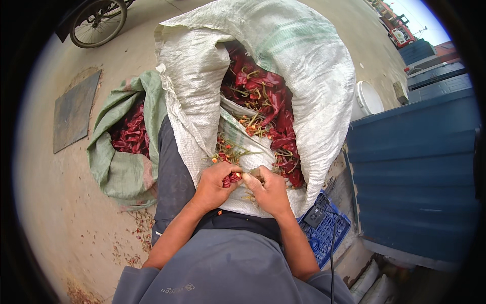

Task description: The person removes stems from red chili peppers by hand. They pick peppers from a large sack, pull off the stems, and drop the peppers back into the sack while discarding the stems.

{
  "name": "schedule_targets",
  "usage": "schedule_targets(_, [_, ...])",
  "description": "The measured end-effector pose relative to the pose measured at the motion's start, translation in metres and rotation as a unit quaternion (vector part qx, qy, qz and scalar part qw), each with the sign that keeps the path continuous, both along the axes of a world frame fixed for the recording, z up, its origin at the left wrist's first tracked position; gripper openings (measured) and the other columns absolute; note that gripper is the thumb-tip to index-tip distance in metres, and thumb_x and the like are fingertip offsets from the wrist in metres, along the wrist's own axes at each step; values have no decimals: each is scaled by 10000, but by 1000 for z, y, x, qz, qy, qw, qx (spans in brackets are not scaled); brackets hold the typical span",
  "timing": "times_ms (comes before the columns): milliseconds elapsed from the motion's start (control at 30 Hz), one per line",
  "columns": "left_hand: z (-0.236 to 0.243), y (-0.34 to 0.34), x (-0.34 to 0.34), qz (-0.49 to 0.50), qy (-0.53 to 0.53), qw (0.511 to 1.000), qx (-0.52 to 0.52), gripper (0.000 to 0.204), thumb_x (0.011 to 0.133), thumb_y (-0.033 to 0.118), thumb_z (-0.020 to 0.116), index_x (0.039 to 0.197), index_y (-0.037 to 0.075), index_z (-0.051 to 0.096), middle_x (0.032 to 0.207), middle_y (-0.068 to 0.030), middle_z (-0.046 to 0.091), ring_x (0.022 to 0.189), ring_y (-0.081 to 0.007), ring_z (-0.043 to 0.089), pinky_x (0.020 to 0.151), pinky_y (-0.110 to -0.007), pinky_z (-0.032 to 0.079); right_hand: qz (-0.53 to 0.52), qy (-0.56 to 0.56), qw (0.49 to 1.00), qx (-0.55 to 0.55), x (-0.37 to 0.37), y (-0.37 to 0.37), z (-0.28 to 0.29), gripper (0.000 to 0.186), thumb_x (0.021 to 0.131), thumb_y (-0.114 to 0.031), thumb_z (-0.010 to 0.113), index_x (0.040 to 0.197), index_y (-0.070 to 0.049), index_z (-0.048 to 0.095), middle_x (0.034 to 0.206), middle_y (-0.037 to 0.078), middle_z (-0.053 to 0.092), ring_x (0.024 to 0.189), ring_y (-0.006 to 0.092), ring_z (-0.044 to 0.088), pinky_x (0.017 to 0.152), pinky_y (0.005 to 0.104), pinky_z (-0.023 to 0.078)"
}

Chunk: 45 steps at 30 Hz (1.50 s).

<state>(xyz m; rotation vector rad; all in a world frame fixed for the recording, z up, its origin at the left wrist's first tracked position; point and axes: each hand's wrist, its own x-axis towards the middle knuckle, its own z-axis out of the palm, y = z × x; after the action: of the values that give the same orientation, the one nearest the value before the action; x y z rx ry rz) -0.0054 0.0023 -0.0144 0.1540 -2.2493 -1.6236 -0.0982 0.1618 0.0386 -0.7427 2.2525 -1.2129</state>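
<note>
A large white woven sack point(319, 101) lies open across my lap, full of dark red dried chilies point(271, 96). Cut or loose stems with orange bits point(228, 152) lie on its folded flap. At the sack's near edge my left hand point(215, 183) is closed round a wrinkled red chili point(232, 178). My right hand point(266, 191) touches it, thumb and fingers pinched at the chili's pale stem end. A green sack point(106, 162) with more red chilies point(129, 126) sits to my left.
A blue metal bin point(412, 172) stands close on my right, beside a white bucket point(367, 96). A blue plastic crate point(331, 238) holds a small black device point(313, 217) with a cable. A dark plate point(76, 111) lies on the concrete floor, near a wheeled cart point(98, 23).
</note>
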Motion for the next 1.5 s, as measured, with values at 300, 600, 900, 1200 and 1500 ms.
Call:
schedule_targets(300, [-1, 3, 0, -80, -26, 996, 14, 294, 776, 65, 795, 1046, 30, 682, 900, -132, 661, 821, -319, 640, 736, -383, 507, 52, 226, 973, 17, 3, 6, -14, 404, 987, -316, 599, 712, -24, 556, 612, 186, 542, 542, 372, 562, 505, 424, 442])
schedule_targets(600, [11, 5, 7, -116, -55, 957, 259, 187, 842, 55, 768, 1016, 23, 707, 902, -41, 661, 841, -128, 611, 774, -267, 473, -110, -280, 850, -431, -26, -4, 24, 327, 1038, -222, 461, 743, -88, 412, 577, -3, 354, 450, 83, 301, 414, 256, 271])
schedule_targets(900, [60, -48, 44, 11, 161, 896, 413, 355, 752, 58, 822, 1069, -15, 679, 964, -112, 679, 908, -172, 624, 845, -305, 474, -160, 306, 915, -206, -28, 47, 87, 283, 1023, -148, 475, 824, 27, 576, 644, 50, 529, 486, 72, 415, 438, 240, 303])
schedule_targets(1200, [32, -198, 71, 451, -79, 887, -62, 607, 829, 216, 765, 1361, 8, 558, 1329, -189, 596, 1223, -267, 580, 1043, -363, 441, -285, 632, 682, 233, -104, 79, 73, 250, 951, -120, 657, 1132, 52, 642, 1162, 184, 650, 1043, 329, 650, 889, 397, 527])
schedule_targets(1500, [65, -116, 7, 344, 17, 937, 57, 293, 914, 58, 692, 1192, -11, 633, 1064, -79, 675, 927, -135, 639, 820, -278, 525, 21, 472, 877, -89, -25, -31, 23, 209, 784, -16, 740, 983, -34, 679, 966, 96, 664, 855, 258, 659, 696, 366, 516])
